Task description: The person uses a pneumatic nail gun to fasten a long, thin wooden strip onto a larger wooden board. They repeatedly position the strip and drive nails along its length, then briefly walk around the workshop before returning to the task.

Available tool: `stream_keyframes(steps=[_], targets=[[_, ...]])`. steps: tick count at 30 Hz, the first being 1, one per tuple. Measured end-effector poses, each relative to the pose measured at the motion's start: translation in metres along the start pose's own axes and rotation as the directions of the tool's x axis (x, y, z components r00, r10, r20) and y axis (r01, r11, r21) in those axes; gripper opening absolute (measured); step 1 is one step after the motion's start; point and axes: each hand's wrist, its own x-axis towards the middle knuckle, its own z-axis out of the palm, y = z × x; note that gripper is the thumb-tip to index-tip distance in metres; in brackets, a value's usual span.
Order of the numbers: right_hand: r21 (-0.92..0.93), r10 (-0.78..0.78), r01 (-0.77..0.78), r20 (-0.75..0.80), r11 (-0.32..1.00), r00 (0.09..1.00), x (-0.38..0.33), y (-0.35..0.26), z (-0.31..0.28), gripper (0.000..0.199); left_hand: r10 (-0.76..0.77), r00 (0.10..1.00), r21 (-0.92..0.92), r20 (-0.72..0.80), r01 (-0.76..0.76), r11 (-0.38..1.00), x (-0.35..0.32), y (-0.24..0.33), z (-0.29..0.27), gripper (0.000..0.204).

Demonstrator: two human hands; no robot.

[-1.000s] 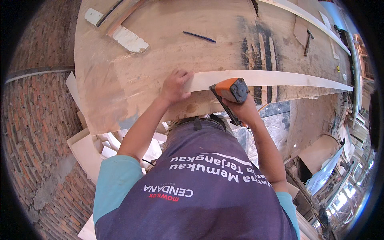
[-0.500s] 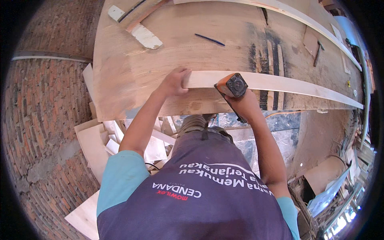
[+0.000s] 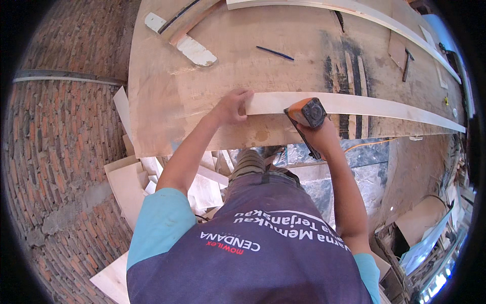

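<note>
A long pale wooden strip (image 3: 374, 104) runs across the near part of the workbench, from the middle out to the right. Around its left end my left hand (image 3: 234, 106) is closed, thumb and fingers gripping the wood. In my right hand (image 3: 324, 136) is an orange and black nail gun (image 3: 306, 112), its handle wrapped by my fingers. The gun's head is over the strip's near edge; its tip is hidden, so I cannot tell whether it touches the wood.
The plywood workbench (image 3: 202, 83) bears a blue pen (image 3: 275, 52), a hammer (image 3: 407, 65) and a second long strip (image 3: 377, 21) along the far side. A white-painted wood piece (image 3: 197, 51) lies at far left. Wood offcuts (image 3: 124, 177) are heaped below, beside a brick wall (image 3: 66, 152).
The whole scene has shifted slightly to the right in the picture. Both hands keep their holds, and the nail gun stays at about the same place along the strip.
</note>
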Motion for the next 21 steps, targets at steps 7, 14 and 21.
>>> stream_keyframes(steps=[7, 14, 21], targets=[[0.191, 0.122, -0.104, -0.086, 0.976, 0.989, -0.017, -0.021, 0.015, 0.047, 0.119, 0.991, -0.053, -0.063, -0.123, 0.991, -0.001, -0.012, 0.005, 0.084], [0.204, 0.12, -0.101, -0.078, 0.974, 0.99, -0.018, -0.02, 0.025, 0.048, 0.204, 0.964, -0.067, -0.171, -0.218, 0.974, 0.002, -0.018, 0.01, 0.078], [0.238, -0.006, 0.016, -0.042, 0.971, 0.999, -0.021, -0.068, 0.06, 0.043, 0.197, 0.971, -0.092, -0.138, -0.21, 0.973, 0.004, -0.027, 0.01, 0.075]])
